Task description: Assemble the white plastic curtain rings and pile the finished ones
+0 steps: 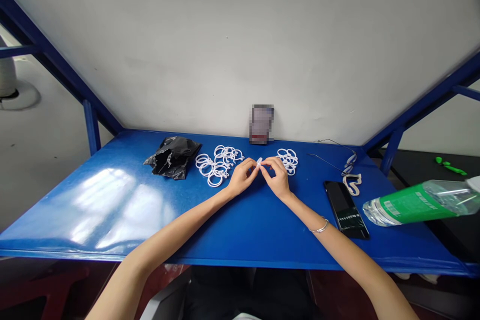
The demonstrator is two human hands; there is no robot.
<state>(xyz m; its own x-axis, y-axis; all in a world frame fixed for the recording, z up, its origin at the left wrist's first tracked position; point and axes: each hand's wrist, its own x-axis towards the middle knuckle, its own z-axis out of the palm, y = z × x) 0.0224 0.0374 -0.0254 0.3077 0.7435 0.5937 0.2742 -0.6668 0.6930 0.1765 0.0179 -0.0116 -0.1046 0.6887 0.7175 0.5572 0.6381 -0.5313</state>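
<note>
My left hand (242, 178) and my right hand (276, 177) meet above the middle of the blue table. Thumbs and forefingers of both pinch a small white plastic piece (259, 161), which looks like a ring turned edge-on, though its exact shape is too small to tell. Left of my left hand lies a loose pile of white plastic rings (215, 172), each apparently with a small eyelet or clip. A smaller cluster of similar white rings (288, 158) sits just behind my right hand, partly hidden by it.
A crumpled black plastic bag (176, 155) lies on the blue table (240, 235) at left. To the right are a black phone (345, 210), eyeglasses (349, 162), a white frame-shaped piece (352, 185) and a green-labelled bottle (416, 202). A blurred-out upright device (261, 124) leans against the wall.
</note>
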